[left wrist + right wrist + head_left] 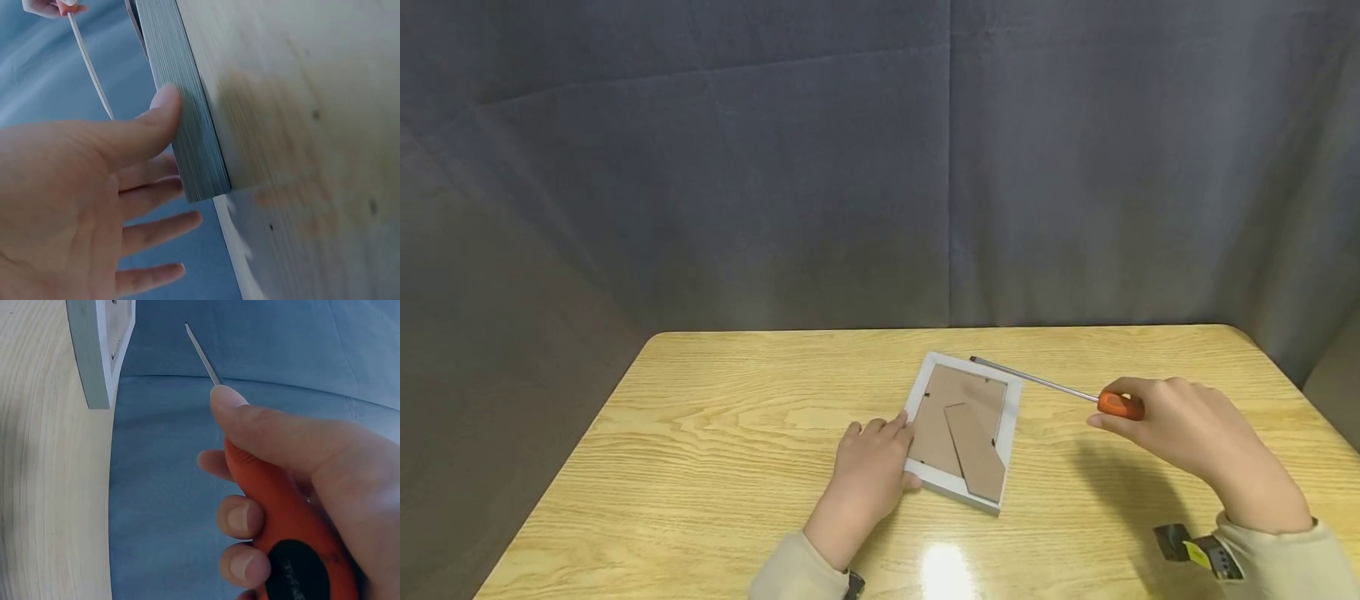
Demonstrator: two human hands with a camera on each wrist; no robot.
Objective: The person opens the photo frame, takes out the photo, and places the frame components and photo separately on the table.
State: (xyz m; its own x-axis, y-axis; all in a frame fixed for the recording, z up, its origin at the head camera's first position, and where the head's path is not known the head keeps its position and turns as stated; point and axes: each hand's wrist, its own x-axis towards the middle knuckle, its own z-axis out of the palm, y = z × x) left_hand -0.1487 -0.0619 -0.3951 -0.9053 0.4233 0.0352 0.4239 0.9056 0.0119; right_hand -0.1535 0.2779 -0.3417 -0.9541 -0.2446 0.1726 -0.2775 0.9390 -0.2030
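Observation:
A picture frame with a pale grey border lies face down on the table, its brown backing board and stand leg upward. Small dark tabs show along the inner border. My left hand holds the frame at its near left corner; in the left wrist view the thumb presses its side edge. My right hand grips a screwdriver by its orange handle. The screwdriver's metal shaft points left, its tip over or beside the frame's far edge; I cannot tell whether they touch.
The wood-grain table has rounded far corners. Behind it and at the sides hangs a dark grey-blue curtain. A dark wrist strap with a yellow piece sits at the right cuff.

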